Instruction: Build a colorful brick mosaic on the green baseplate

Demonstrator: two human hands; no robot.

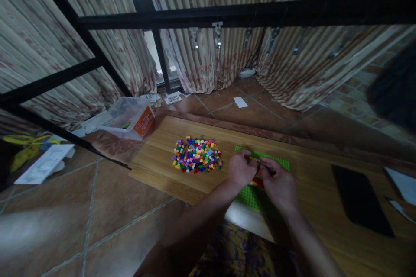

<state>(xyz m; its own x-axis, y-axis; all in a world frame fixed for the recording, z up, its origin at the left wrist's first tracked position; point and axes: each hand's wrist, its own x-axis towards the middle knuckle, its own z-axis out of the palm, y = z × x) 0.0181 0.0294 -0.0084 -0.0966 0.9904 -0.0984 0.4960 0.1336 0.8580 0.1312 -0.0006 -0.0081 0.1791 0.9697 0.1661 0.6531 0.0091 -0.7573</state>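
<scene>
A green studded baseplate [248, 199] lies on the wooden table, partly covered by both hands. My left hand [242, 169] is over its left side with the fingers closed in a pinch. Facing it, my right hand [281, 184] also has its fingers drawn together, and the fingertips of the two hands nearly meet. Whatever sits between the fingertips is too small and dark to name. Below them, red toy bricks [258, 179] show on the plate, with some yellow and green beside them. A heap of small multicoloured bricks [196, 156] is spread left of my left hand.
The wooden table [156, 156] runs to the right, where a dark flat tablet-like object [362, 199] lies. A clear plastic box [126, 117] with an orange label stands beyond the left end. Black metal bars [195, 18] cross in front of the curtains.
</scene>
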